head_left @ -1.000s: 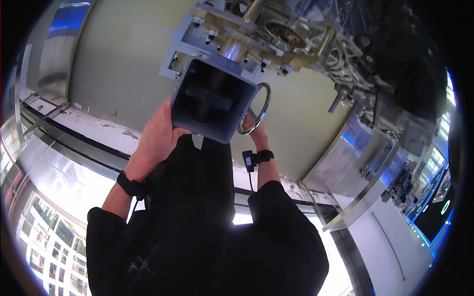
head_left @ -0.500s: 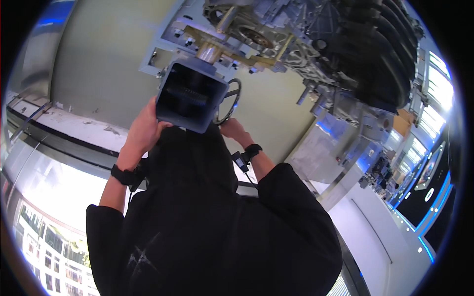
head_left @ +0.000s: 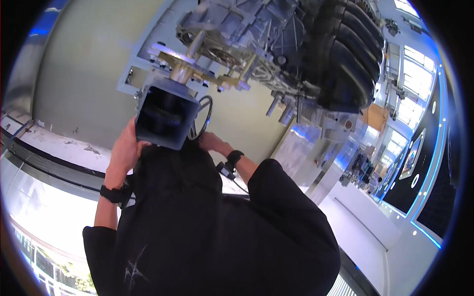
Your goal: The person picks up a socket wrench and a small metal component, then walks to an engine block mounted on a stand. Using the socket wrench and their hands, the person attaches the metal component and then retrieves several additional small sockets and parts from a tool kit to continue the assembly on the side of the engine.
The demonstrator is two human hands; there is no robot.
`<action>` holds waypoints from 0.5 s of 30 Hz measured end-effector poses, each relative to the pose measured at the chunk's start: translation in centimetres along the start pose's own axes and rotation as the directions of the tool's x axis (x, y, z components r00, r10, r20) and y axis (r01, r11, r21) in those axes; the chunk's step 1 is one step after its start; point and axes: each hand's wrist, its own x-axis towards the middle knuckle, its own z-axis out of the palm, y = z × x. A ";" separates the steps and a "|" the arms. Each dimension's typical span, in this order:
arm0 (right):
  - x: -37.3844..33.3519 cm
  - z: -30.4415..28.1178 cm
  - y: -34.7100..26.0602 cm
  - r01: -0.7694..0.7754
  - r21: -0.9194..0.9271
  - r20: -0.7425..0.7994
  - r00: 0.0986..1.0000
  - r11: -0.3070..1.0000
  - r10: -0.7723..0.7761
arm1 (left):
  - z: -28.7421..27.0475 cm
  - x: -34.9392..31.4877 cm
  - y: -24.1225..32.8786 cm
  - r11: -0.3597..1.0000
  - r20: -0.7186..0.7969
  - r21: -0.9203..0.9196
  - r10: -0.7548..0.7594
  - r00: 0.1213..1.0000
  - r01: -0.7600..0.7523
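A grey square box housing (head_left: pixel 180 129), open at its near face with a dark inside, sits on the end of a brass-coloured shaft (head_left: pixel 181 74). My left hand (head_left: pixel 127 148) grips its lower left side, thumb at the bottom edge and fingers along the wall. On the housing's right side is a thin dark handwheel (head_left: pixel 209 112). My right hand (head_left: pixel 213 142) is closed at the wheel's lower rim; its fingertips are partly hidden. Beyond the shaft, a metal engine (head_left: pixel 237 29) with a black ribbed intake manifold (head_left: pixel 348 54) is held on the stand.
A light blue-grey frame (head_left: pixel 129 81) stands behind the housing. A cardboard box (head_left: pixel 375 117) and a white counter (head_left: pixel 360 217) are to the right, before a dark wall panel with blue light strips (head_left: pixel 412 172). A ledge with chipped paint (head_left: pixel 64 138) runs along the left.
The view has shifted, so the engine, housing and my hands appear lower and further left. Both hands stay at the same places on the housing and handwheel.
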 end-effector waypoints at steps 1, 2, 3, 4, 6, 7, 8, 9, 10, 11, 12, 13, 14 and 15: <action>-0.1 -0.1 0.0 -0.036 0.002 0.020 0.999 0.999 0.036 | 0.0 -0.1 0.0 1.000 -0.003 -0.013 0.013 1.000 -0.013; -0.2 -0.3 -0.2 -0.061 0.001 0.041 0.997 0.998 0.061 | 0.0 -0.1 0.0 1.000 0.005 0.007 0.021 1.000 -0.021; -0.2 -0.7 -0.4 -0.053 -0.003 0.035 0.998 0.999 0.053 | 0.0 0.0 0.0 0.998 -0.013 0.016 0.054 0.998 -0.054; -0.5 -1.0 -0.7 -0.043 -0.003 0.039 0.998 0.999 0.043 | -0.1 0.0 0.0 0.995 -0.044 0.013 0.098 0.994 -0.097; -0.9 -1.7 -1.6 -0.015 -0.015 0.047 0.999 1.000 0.015 | -0.3 0.1 0.1 0.998 0.016 0.036 0.050 0.999 -0.051; -1.2 -2.2 -2.0 0.002 -0.026 0.051 0.999 1.000 0.000 | -0.5 0.1 0.2 0.998 0.014 0.040 0.043 0.999 -0.043; -1.5 -2.6 -2.4 0.009 -0.041 0.058 0.998 0.999 -0.007 | -0.6 0.2 0.2 0.998 0.031 0.054 0.028 0.999 -0.030; -1.7 -3.0 -3.0 0.003 -0.029 0.082 0.997 1.000 -0.001 | -0.7 0.2 0.3 0.998 0.031 0.061 0.033 0.999 -0.035; -1.9 -3.3 -3.3 -0.017 -0.019 0.102 0.995 1.000 0.018 | -0.8 0.3 0.4 0.997 0.025 0.046 0.058 0.998 -0.059; -2.0 -3.7 -3.6 -0.048 -0.023 0.119 0.992 0.999 0.050 | -0.8 0.4 0.4 0.997 0.035 0.053 0.053 0.998 -0.055; -2.2 -4.0 -3.8 -0.104 0.062 0.149 0.984 0.993 0.093 | -0.9 0.4 0.4 0.997 0.033 0.041 0.061 0.998 -0.062; -2.1 -4.0 -4.2 -0.017 0.024 0.080 0.997 1.000 0.015 | -0.9 0.4 0.4 0.997 0.028 0.027 0.069 0.997 -0.070; -2.0 -4.1 -4.4 0.039 -0.034 0.013 0.999 0.999 -0.038 | -1.0 0.4 0.3 0.996 0.033 0.025 0.081 0.996 -0.082; -1.9 -4.0 -4.7 0.100 -0.092 -0.039 0.994 0.991 -0.104 | -1.0 0.4 0.3 0.995 0.037 0.021 0.092 0.995 -0.092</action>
